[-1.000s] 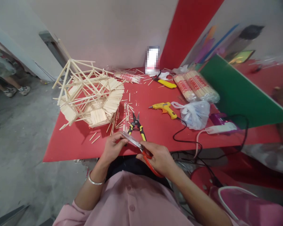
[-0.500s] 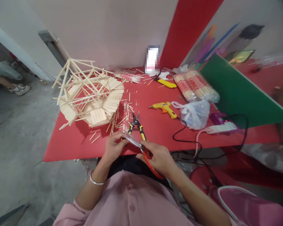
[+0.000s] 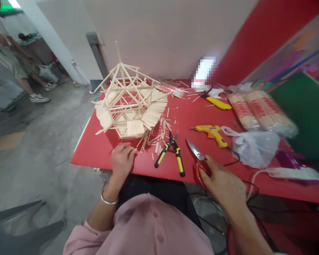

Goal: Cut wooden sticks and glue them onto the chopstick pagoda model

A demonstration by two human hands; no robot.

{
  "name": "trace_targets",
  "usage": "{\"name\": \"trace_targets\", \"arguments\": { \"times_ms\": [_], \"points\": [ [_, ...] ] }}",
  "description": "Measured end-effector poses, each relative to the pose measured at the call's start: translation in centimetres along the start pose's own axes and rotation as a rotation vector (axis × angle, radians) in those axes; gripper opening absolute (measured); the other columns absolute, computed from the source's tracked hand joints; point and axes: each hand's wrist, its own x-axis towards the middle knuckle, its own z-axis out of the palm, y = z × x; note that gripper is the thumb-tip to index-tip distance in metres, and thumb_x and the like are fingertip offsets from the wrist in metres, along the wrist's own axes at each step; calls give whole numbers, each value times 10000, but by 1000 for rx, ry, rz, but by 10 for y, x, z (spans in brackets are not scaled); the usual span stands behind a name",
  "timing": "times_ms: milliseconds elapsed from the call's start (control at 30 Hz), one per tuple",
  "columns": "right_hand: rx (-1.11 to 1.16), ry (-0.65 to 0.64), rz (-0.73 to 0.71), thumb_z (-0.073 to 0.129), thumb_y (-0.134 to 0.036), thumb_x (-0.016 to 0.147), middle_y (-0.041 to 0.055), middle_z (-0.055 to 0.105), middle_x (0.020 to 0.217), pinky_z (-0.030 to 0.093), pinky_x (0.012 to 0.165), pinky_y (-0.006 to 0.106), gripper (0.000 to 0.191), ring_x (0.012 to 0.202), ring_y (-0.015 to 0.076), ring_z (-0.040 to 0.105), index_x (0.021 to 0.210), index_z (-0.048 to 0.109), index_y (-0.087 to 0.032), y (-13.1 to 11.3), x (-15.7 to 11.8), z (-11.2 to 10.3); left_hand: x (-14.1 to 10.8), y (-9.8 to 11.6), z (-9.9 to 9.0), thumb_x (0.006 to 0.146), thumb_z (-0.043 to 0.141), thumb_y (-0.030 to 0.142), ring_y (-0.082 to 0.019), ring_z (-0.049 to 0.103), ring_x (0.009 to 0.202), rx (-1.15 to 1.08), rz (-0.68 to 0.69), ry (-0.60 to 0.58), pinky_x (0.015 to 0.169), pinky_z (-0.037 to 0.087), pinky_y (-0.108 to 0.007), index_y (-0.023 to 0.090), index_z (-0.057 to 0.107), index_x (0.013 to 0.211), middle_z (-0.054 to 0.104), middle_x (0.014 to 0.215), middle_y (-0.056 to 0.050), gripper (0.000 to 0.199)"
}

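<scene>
My right hand [image 3: 223, 182] is closed around the red handles of a pair of scissors [image 3: 195, 150]; the blades point up and left over the table, slightly apart. At the front left, my left hand [image 3: 122, 157] rests low on the red table with fingers curled together. Something small and pale shows at its fingertips, too small to make out. Just behind that hand stands a frame of wooden sticks [image 3: 130, 102] with a peaked top and slatted panels. Wire strippers [image 3: 171, 152] with black and yellow handles lie between my hands, beside loose sticks [image 3: 162, 132].
A yellow glue gun [image 3: 210, 132] lies behind the scissors, near a tied plastic bag [image 3: 255, 147]. Wrapped stick bundles [image 3: 263, 109], yellow-handled pliers [image 3: 218, 102] and a lit phone [image 3: 204, 72] are farther back. Cables hang at the right. A person [image 3: 13, 67] stands far left.
My hands have come apart. The right hand has carried the scissors to the right, away from the left fingers; the left hand has dropped to the table's front left. The view has shifted left.
</scene>
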Motion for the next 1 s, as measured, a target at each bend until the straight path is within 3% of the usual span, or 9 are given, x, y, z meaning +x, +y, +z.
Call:
{"name": "trace_targets", "arguments": {
  "times_ms": [133,267,333,433,500,633,833,1000],
  "points": [
    [-37,77,-77,464,-398,924,133,719,895,433,608,326,394,761,261,648,1162,641,-137,-2,2,-4,-3,-34,-10,875,620,317,-198,622,777,159,-41,-47,730,444,-331,206,726,794,695,820,-53,174],
    [123,259,-181,448,-420,939,133,723,981,470,743,335,389,870,249,652,1087,688,-151,-41,3,-14,-5,-45,-5,857,644,343,-204,621,835,134,-6,-91,741,453,-324,221,720,838,684,887,-60,145],
    [306,174,-310,460,-395,944,84,741,976,466,779,294,330,881,199,665,1036,712,-203,-73,4,-21,-6,-48,-5,834,667,385,-234,610,921,177,-14,-70,768,461,-340,217,710,956,664,1006,-92,213],
    [453,-124,-424,466,-352,945,33,743,1001,448,760,266,275,898,170,668,981,723,-263,-127,12,-28,-6,-52,-9,816,675,429,-280,574,1021,277,-38,-80,837,455,-375,197,664,1096,628,1108,-132,363],
    [450,-159,-454,481,-352,940,18,737,977,437,721,254,252,862,160,667,964,718,-271,-160,23,-30,-5,-53,-12,823,666,430,-287,562,1019,309,-43,-119,853,446,-384,196,653,1108,627,1105,-132,370],
    [423,-159,-470,525,-320,920,47,695,1081,423,735,258,244,945,177,650,1120,649,-253,-205,52,-25,-2,-51,-15,856,627,400,-272,556,950,291,-47,-183,817,435,-376,220,685,986,646,997,-100,229],
    [389,-172,-467,512,-308,932,62,688,1032,409,721,267,190,885,182,651,1019,658,-222,-225,72,-13,0,-49,-12,891,580,342,-258,550,889,256,-11,-197,755,420,-362,216,701,877,639,933,-97,176],
    [421,-132,-420,495,-343,938,67,674,1137,428,757,275,278,953,191,641,1162,634,-257,-209,62,-17,-3,-52,-8,913,543,343,-244,554,876,256,3,-180,764,428,-355,206,708,901,636,927,-99,215]
  ]
}}
